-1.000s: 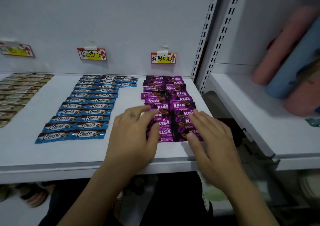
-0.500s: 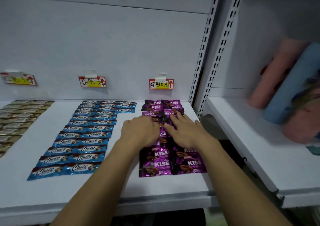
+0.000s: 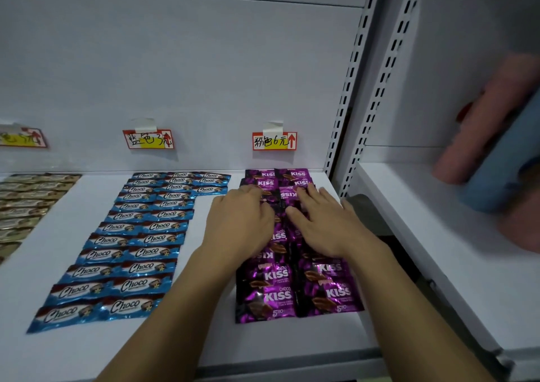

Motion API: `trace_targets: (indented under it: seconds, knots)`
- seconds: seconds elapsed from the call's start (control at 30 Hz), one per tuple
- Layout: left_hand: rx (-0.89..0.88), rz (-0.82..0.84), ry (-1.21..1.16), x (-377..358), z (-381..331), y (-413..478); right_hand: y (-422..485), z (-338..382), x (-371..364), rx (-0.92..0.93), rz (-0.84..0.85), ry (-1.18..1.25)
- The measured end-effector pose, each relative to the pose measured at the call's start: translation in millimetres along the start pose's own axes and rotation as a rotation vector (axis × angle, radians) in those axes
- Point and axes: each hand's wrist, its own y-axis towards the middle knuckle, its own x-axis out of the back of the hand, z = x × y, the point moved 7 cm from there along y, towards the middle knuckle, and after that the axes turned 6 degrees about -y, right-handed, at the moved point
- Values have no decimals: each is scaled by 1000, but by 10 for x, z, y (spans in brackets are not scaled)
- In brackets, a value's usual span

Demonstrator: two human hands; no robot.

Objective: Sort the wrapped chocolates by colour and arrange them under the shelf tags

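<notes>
Shelf: Where its white front lip runs nearest us at 6 o'clock, the shelf point(image 3: 204, 338) carries three groups of wrapped chocolates, all laid flat in rows that run away from us toward the back wall.
Purple chocolates: We see two columns of "KISS" purple chocolates point(image 3: 298, 294), starting just past the lip at 5 o'clock and reaching the wall at 12 o'clock. The nearest packets lie side by side with their edges touching.
Left hand: Our left hand point(image 3: 239, 221) lies palm down on the left purple column, about midway along. Its grip is slack and unclosed, with the fingers laid forward over the packets and nothing pinched or lifted.
Right hand: Our right hand point(image 3: 327, 223) rests on the right column, just beside the left. Its grip is flat too, the fingers stretched and fanned, with the tips touching packets near the back.
Blue chocolates: The "Choco" blue chocolates point(image 3: 140, 235) lie at 9 to 11 o'clock in overlapping rows, two across and three across at the back. A bare strip of shelf separates them from the purple ones.
Gold chocolates: The gold chocolates point(image 3: 23, 203) sit at 10 o'clock, cut off by the frame edge.
Side shelf: At 3 o'clock, beyond the slotted uprights point(image 3: 355, 74), the side shelf point(image 3: 423, 250) holds blurred pink and blue rolls point(image 3: 482, 124).
Tags: On the back wall, the right tag point(image 3: 274, 141) hangs above the purple columns, the middle tag point(image 3: 148, 139) above the blue rows, and the left tag point(image 3: 22, 137) above the gold ones.
</notes>
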Motion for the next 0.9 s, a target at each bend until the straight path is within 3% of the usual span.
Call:
trace_targets:
  seconds: [0.13,0.23,0.9]
  knots:
    - [45,263,132,-254,22,232,230,47,48,-3,30,-11]
    - [106,362,139,-396,117,400,370,39,53,-21,44,-5]
    - [94,436,214,-718,215,573,684,-68,-122,-33,92,-16]
